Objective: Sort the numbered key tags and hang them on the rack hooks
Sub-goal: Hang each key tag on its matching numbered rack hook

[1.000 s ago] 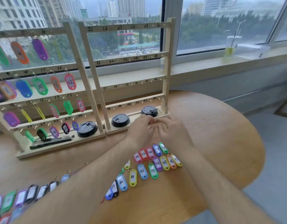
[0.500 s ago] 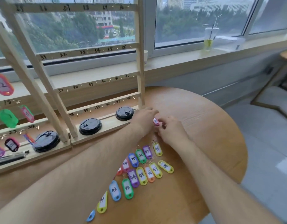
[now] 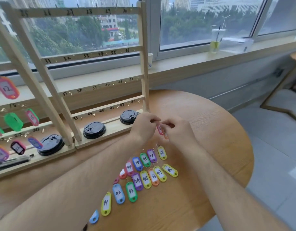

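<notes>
My left hand (image 3: 144, 126) and my right hand (image 3: 178, 129) meet above the round wooden table (image 3: 210, 130), just right of the rack's base. Between their fingertips hangs a pink key tag (image 3: 160, 129), pinched by its ring from both sides; an orange tag edge shows just below it. The right wooden rack (image 3: 144, 52) has numbered bars 25 to 48 with bare hooks. The left rack (image 3: 15, 64) carries several hung tags, among them a pink tag 12 (image 3: 7, 88). Two rows of coloured tags numbered 41 to 48 (image 3: 144, 175) lie on the table under my forearms.
Three black cup lids (image 3: 94, 130) sit on the rack bases. A plastic cup with a straw (image 3: 216, 40) and a clear box stand on the window sill. A paper cup (image 3: 150, 60) stands behind the rack's post. The table edge curves away at the right.
The view has swung right and closer to the right rack. Both hands have lifted slightly from the table, and the pink tag now hangs between their fingertips.
</notes>
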